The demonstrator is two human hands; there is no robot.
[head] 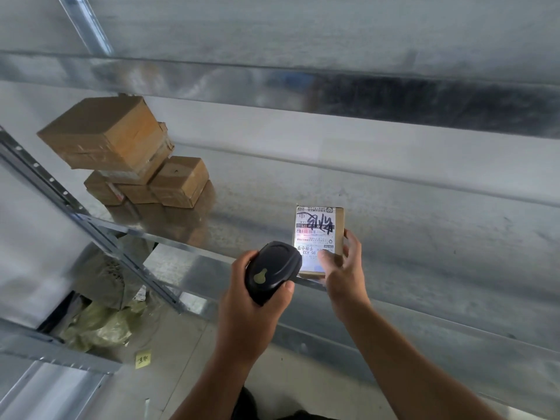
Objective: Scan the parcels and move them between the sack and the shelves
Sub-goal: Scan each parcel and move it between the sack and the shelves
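The left hand (pixel 251 304) grips a scanner (pixel 272 271); the right hand (pixel 344 268) pinches the parcel (pixel 318 231) at its 5 o'clock corner. It is likely light and stiff, best held by its edges.

parcel label (pixel 315 234) w/ printed "D5 A33", black marker scrawl unreadable, yellow note (pixel 143 360) handwriting illegible

I see a shiny galvanised metal shelf (pixel 424 225), matt brown cardboard boxes (pixel 106 137), a smooth black plastic scanner (pixel 272 268) and a white paper label (pixel 315 234) on the parcel (pixel 339 228).
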